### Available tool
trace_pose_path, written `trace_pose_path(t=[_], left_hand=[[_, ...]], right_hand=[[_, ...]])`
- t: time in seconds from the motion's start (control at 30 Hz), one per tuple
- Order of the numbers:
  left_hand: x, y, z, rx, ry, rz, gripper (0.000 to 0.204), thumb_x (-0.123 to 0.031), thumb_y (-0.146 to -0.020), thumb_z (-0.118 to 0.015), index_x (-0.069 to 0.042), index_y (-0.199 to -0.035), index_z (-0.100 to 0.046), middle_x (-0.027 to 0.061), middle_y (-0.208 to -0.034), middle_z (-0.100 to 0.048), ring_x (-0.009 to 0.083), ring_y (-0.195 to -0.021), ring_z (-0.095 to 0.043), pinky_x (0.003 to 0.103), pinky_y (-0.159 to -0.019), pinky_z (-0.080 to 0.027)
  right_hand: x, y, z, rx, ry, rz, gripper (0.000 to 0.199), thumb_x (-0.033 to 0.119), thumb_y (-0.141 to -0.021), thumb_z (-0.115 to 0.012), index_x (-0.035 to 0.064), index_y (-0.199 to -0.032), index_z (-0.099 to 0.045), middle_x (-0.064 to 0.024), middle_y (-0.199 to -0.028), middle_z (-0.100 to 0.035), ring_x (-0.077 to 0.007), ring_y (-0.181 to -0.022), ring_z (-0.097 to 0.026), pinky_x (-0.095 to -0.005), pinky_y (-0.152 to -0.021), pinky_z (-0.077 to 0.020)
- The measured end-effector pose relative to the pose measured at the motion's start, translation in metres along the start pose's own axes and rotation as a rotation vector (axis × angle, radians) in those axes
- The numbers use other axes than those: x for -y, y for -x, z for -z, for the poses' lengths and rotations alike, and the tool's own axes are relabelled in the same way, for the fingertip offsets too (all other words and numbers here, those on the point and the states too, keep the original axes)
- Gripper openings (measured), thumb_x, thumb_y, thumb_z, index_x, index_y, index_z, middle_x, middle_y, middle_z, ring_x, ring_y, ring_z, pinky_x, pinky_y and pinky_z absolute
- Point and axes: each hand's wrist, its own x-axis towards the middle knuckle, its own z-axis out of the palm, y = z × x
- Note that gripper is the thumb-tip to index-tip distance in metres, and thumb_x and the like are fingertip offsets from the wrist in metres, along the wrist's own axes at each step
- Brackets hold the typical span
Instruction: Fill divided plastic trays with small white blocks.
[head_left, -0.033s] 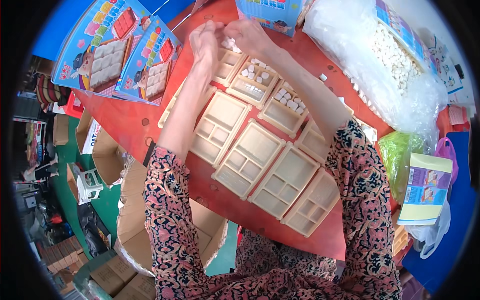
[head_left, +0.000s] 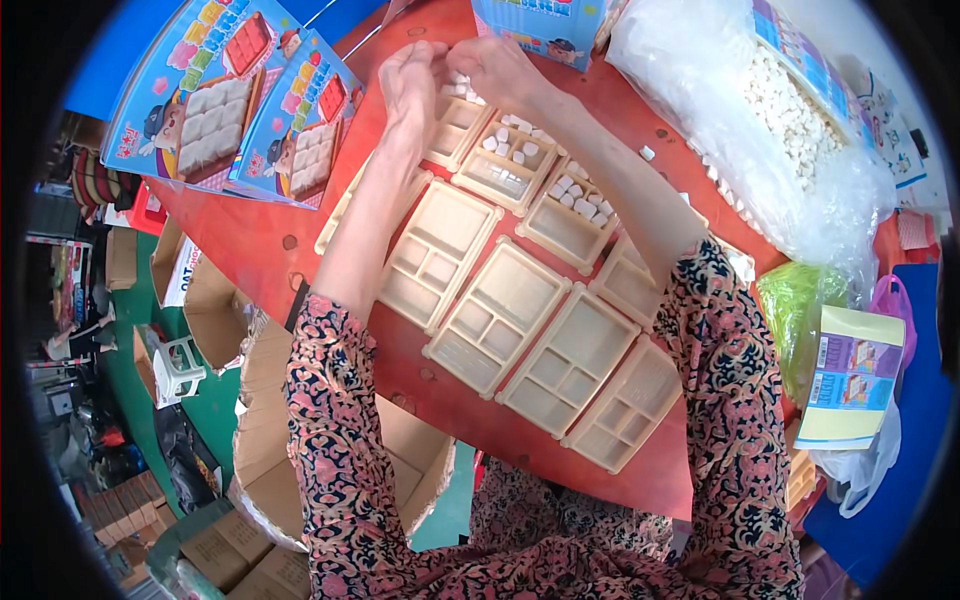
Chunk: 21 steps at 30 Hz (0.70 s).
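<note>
At the far end of the red table, my left hand (head_left: 410, 75) and my right hand (head_left: 490, 70) are close together, fingers curled in. Whatever they pinch, if anything, is too small or hidden to make out. Just under them, white marshmallow pieces (head_left: 463, 88) lie in the far end of a cream divided tray (head_left: 455, 125). Beside it, another cream tray (head_left: 490, 178) holds several marshmallows in its far part. A third tray (head_left: 560, 232), under my right forearm, has a cluster of marshmallows (head_left: 582, 198) in its upper compartments.
Nearer trays (head_left: 500, 320) without marshmallows stand in a slanted row. Blue printed boxes (head_left: 215, 110) stand far left, another box (head_left: 540, 30) behind my hands. A large clear bag of marshmallows (head_left: 690, 90) lies far right. An opened cardboard carton (head_left: 265, 430) sits below the table's left edge.
My right forearm and sleeve have shifted very slightly, and a little more of the marshmallows under my hands shows. Both hands remain in nearly the same place; the trays have not moved.
</note>
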Motion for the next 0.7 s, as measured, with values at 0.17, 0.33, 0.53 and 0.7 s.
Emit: trace_pose_path(t=[0.17,0.33,0.53,0.7], left_hand=[[0.003,0.0,0.003,0.062,-0.143,-0.143,0.031,-0.017,-0.097,-0.042,0.006,-0.105,-0.061,0.0139,-0.098,-0.066,0.0187,-0.086,-0.064,0.029,-0.079,-0.05],[-0.015,0.028,0.007,0.047,-0.341,-0.45,0.023,-0.012,-0.084,-0.06,0.001,-0.102,-0.066,0.0103,-0.091,-0.07,0.014,-0.08,-0.064,0.027,-0.073,-0.05],[-0.069,0.076,-0.073,0.34,-0.23,-0.603,0.012,-0.01,-0.081,-0.061,0.002,-0.079,-0.065,0.0096,-0.065,-0.064,0.0165,-0.063,-0.062,0.029,-0.055,-0.047],[-0.065,0.083,-0.235,0.451,0.065,-0.729,0.014,-0.008,-0.071,-0.055,-0.002,-0.072,-0.068,0.0203,-0.073,-0.065,0.0315,-0.068,-0.065,0.036,-0.068,-0.051]], right_hand=[[0.001,-0.006,0.019,-0.088,0.112,0.362,0.016,0.004,-0.071,-0.056,-0.0003,-0.084,-0.064,-0.0186,-0.083,-0.065,-0.036,-0.079,-0.062,-0.043,-0.07,-0.0489],[0.046,0.02,0.113,0.01,0.393,0.051,0.013,0.003,-0.079,-0.053,-0.0015,-0.08,-0.065,-0.0152,-0.066,-0.061,-0.0188,-0.061,-0.06,-0.033,-0.057,-0.0477],[-0.046,0.081,0.293,-0.018,0.901,-0.306,0.024,0.018,-0.086,-0.059,-0.0007,-0.101,-0.063,-0.013,-0.079,-0.065,-0.0188,-0.071,-0.064,-0.031,-0.068,-0.05],[-0.149,0.158,0.35,0.379,0.5,-0.374,0.024,0.011,-0.083,-0.054,0.0015,-0.104,-0.061,-0.0157,-0.097,-0.067,-0.0218,-0.088,-0.06,-0.0355,-0.081,-0.046]])
